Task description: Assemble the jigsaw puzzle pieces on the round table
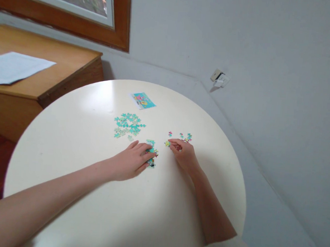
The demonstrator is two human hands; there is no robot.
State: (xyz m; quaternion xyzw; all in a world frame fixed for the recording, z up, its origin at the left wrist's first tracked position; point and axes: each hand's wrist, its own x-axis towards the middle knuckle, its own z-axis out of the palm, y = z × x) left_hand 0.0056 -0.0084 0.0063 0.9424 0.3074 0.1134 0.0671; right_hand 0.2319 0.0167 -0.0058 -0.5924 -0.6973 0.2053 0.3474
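Observation:
My left hand (pixel 135 159) lies flat with fingers apart on a partly joined jigsaw section (pixel 151 151), covering some of it. Teal, pink and dark patches show between and past the fingers. My right hand (pixel 183 153) is bent in a pinch a little to the right, with a yellow-green puzzle piece (pixel 167 143) at its fingertips. Just beyond that hand, several small loose pieces (pixel 189 136) in pink, yellow and teal lie on the table, some partly hidden by the fingers. A lone pink piece (pixel 170 134) sits left of them.
A pile of teal and pale green pieces (pixel 129 125) spreads beyond my left hand. Behind it lies a picture card (pixel 143 100). All rest on a round white table (pixel 90 205). A wooden desk (pixel 72 61) with paper (pixel 15 67) stands left; a wall socket (pixel 220 79) is at right.

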